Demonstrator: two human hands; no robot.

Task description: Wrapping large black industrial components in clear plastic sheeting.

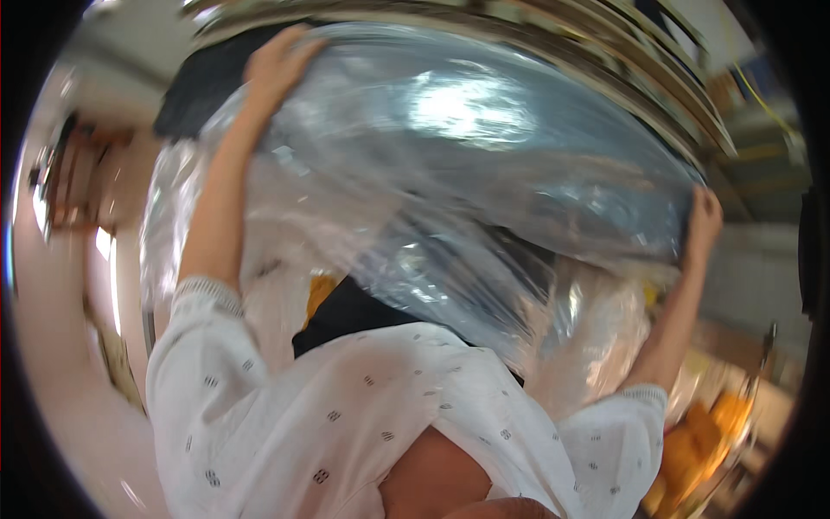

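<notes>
A wide clear plastic sheet [363, 112] stretches in front of me, glossy and wrinkled, with its lower part hanging toward my body. Both of my arms reach far apart to its edges. At the far left, my left hand [281, 65] is closed on the sheet's upper edge, beside a dark panel or cloth [203, 82] that sticks out past the plastic. My right hand [706, 216] has its fingers curled round the sheet's right end, lower than the left hand. Something dark shows through the plastic; its kind is unclear.
Long stacked boards or rails [605, 39] run along the far side behind the sheet. An orange-yellow object [705, 445] is at lower right. A brown wooden piece of furniture [82, 173] stands at the left. A yellow cable [761, 104] hangs at upper right.
</notes>
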